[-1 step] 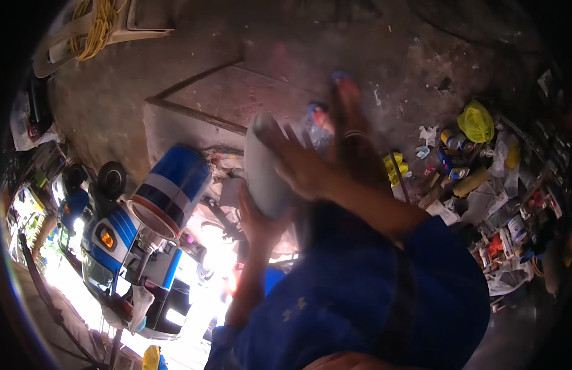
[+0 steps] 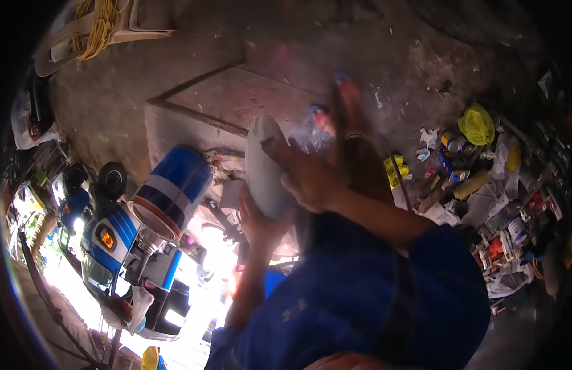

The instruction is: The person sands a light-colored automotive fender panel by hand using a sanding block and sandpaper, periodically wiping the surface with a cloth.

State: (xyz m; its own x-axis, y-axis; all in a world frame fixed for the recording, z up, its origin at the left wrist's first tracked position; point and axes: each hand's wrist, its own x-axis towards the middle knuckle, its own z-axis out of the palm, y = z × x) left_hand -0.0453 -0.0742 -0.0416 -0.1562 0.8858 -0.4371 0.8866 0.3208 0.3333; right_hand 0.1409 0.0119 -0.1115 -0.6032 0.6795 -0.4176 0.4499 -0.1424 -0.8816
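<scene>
A smooth, pale grey, rounded, elongated panel [image 2: 261, 163] stands on end in front of my body. My left hand [image 2: 258, 222] grips its lower left side, with the fingers pointing up along it. My right hand [image 2: 314, 179] lies along its right face, fingers stretched out and slightly apart. Motion smears those fingertips, and I cannot see anything under the palm. The lower end of the panel is hidden behind my hands and blue shirt.
A blue and white striped drum-shaped thing [image 2: 175, 188] is left of the panel, near a blue-white vehicle part with an orange lamp [image 2: 106, 237]. Yellow cord [image 2: 98, 31] hangs on a pale chair at far left. Cans, a yellow-green bag [image 2: 477, 123] and clutter fill the right side.
My right hand has shifted slightly down and to the right along the panel. My left hand and the panel look nearly unmoved.
</scene>
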